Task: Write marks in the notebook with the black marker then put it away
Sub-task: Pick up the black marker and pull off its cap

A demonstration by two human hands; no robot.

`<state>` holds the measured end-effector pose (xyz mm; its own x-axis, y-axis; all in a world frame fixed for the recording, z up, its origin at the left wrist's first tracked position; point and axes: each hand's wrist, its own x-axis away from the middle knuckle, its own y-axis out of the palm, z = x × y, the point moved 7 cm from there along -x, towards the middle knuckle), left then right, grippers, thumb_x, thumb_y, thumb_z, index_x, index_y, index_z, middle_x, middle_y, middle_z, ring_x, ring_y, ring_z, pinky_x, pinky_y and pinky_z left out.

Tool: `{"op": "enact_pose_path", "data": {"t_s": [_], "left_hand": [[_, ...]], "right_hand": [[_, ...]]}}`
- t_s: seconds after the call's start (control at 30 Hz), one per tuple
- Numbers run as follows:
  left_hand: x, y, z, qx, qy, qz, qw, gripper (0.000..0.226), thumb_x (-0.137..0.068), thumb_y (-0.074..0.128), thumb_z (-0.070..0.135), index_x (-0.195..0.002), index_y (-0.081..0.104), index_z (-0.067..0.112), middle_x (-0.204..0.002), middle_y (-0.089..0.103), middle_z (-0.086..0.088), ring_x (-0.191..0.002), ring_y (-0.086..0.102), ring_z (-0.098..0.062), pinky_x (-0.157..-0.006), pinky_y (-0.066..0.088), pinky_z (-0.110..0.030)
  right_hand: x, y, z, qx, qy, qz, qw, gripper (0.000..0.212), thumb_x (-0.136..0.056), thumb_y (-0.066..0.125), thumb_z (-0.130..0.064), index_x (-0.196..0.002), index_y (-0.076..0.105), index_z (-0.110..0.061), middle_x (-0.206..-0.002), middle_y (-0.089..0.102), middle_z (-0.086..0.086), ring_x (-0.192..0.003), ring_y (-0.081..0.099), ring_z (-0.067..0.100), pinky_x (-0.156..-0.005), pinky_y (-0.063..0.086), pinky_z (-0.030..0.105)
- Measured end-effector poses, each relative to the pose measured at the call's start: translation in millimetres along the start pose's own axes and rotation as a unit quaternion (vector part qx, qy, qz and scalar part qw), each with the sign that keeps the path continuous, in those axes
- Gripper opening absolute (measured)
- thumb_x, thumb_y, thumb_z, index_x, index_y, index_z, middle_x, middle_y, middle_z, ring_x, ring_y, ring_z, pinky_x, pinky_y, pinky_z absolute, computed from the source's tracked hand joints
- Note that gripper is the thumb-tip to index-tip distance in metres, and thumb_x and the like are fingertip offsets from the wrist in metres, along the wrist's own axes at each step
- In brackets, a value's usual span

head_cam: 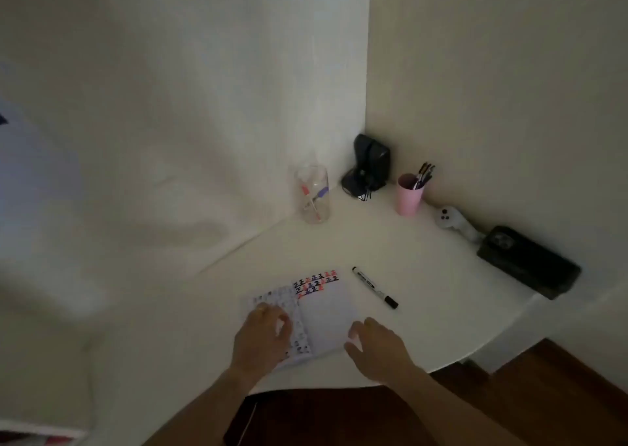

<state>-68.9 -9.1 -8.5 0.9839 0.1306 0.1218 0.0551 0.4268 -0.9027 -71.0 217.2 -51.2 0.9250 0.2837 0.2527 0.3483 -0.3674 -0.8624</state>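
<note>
Left hand (263, 335) flat on the left page of the open white paper notebook (306, 313), fingers spread, gripping nothing. Right hand (375, 343) at the notebook's right edge, fingers loosely spread and slightly curled, empty; contact with the page too dim to tell. Rows of black, red and purple marks across the top of the right page. Slim black-capped marker with a white barrel (374, 287) lying alone on the white table (424, 275), just right of the notebook, apart from both hands. Farther back, clear glass tumbler with coloured pens (312, 193), pink plastic cup of pens (410, 193), black stand-like device (368, 168) in the corner.
</note>
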Motion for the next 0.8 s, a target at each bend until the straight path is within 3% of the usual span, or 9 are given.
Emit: {"op": "enact_pose_path", "data": {"t_s": [0.17, 0.3, 0.5, 0.67, 0.8], "left_hand": [[-34.3, 70.5, -23.7, -0.070, 0.086, 0.047, 0.993, 0.033, -0.087, 0.047, 0.052, -0.101, 0.061, 0.026, -0.111, 0.061, -0.003, -0.101, 0.061, -0.024, -0.072, 0.057, -0.037], [-21.9, 97.3, -46.3, -0.139, 0.150, 0.119, 0.972, 0.035, -0.092, 0.048, 0.055, -0.116, 0.058, 0.031, -0.124, 0.057, 0.000, -0.111, 0.054, -0.024, -0.084, 0.050, -0.038], [-4.0, 108.6, -55.9, -0.131, 0.158, 0.156, 0.966, 0.046, -0.095, 0.037, 0.057, -0.128, 0.055, 0.031, -0.136, 0.053, -0.002, -0.125, 0.047, -0.025, -0.098, 0.044, -0.042], [-0.4, 106.1, -57.2, -0.136, 0.164, 0.199, 0.956, 0.039, -0.094, 0.041, 0.060, -0.119, 0.057, 0.036, -0.127, 0.058, 0.000, -0.116, 0.051, -0.022, -0.093, 0.046, -0.041], [1.8, 108.0, -61.3, -0.139, 0.172, 0.214, 0.952, 0.038, -0.093, 0.040, 0.063, -0.116, 0.057, 0.039, -0.125, 0.059, 0.001, -0.115, 0.054, -0.024, -0.092, 0.046, -0.041]], "right_hand": [[-44.2, 51.6, 28.9, 0.080, -0.068, 0.147, 0.984, 0.028, -0.092, 0.047, -0.045, -0.094, 0.057, -0.019, -0.090, 0.059, 0.003, -0.073, 0.054, 0.019, -0.056, 0.039, 0.028], [-35.6, 66.9, 30.6, 0.101, -0.132, 0.261, 0.951, 0.023, -0.095, 0.047, -0.039, -0.089, 0.056, -0.018, -0.083, 0.054, 0.002, -0.071, 0.046, 0.021, -0.061, 0.044, 0.035], [-27.9, 67.2, 29.1, 0.107, -0.144, 0.295, 0.939, 0.025, -0.094, 0.045, -0.040, -0.090, 0.055, -0.018, -0.083, 0.056, 0.002, -0.071, 0.048, 0.022, -0.060, 0.045, 0.035], [-24.6, 69.4, 31.8, 0.129, -0.138, 0.319, 0.929, 0.028, -0.092, 0.044, -0.043, -0.090, 0.055, -0.018, -0.084, 0.060, 0.002, -0.074, 0.057, 0.026, -0.058, 0.045, 0.036], [-22.5, 71.0, 33.4, 0.122, -0.115, 0.313, 0.935, 0.027, -0.095, 0.039, -0.046, -0.094, 0.052, -0.022, -0.092, 0.060, -0.001, -0.084, 0.056, 0.023, -0.067, 0.047, 0.037]]}}
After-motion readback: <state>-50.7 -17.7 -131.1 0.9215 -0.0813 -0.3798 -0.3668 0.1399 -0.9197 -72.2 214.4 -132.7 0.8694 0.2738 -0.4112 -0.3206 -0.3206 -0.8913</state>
